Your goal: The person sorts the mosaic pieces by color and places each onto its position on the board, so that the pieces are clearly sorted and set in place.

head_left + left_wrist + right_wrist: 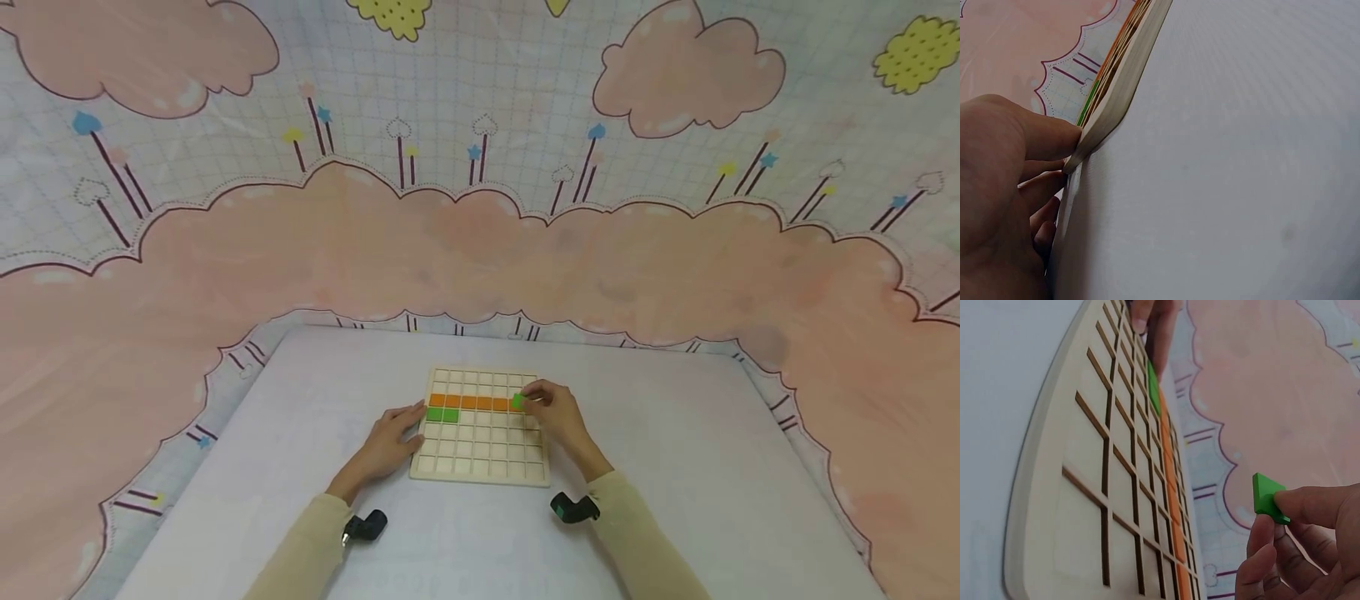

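A pale wooden grid board lies on the white table, its square cells edged by thin ridges. Several orange tiles form a row across its upper part. Two green tiles sit side by side just below that row's left end. My left hand touches the board's left edge with fingers and thumb, seen close up in the left wrist view. Above the orange row's right end, my right hand pinches a green tile between thumb and fingers. Another green edge shows under that tile; whether it is a second piece I cannot tell.
The white tabletop spreads around the board on all sides. A cloth printed with clouds hangs behind the table and at its sides. Black wrist cameras sit by both sleeves.
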Tool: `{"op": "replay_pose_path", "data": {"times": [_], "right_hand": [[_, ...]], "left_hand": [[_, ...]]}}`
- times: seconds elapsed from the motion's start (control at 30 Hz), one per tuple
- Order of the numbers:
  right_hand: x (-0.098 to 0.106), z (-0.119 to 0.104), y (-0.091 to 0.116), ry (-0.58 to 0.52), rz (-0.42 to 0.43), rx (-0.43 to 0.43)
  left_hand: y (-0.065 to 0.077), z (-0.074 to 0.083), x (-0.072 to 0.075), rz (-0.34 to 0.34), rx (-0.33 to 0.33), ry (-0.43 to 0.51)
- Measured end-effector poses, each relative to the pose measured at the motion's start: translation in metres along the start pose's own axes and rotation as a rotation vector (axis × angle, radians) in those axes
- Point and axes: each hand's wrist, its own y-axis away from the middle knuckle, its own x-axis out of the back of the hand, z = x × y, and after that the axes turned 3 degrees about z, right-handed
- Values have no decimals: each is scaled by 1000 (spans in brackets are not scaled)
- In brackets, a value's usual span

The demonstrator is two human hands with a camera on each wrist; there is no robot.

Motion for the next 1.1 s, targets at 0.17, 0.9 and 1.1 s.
{"op": "replay_pose_path", "data": {"times": [0.17, 0.9, 1.1], "right_hand": [[-10, -5, 3, -25, -36, 40], [-55, -5, 12, -14, -141, 36], [-62, -8, 13, 4, -151, 90]], "left_hand": [[-1, 1, 0, 8, 18, -13], [1, -2, -4, 15, 14, 3], [0, -2, -3, 13, 13, 1]]}}
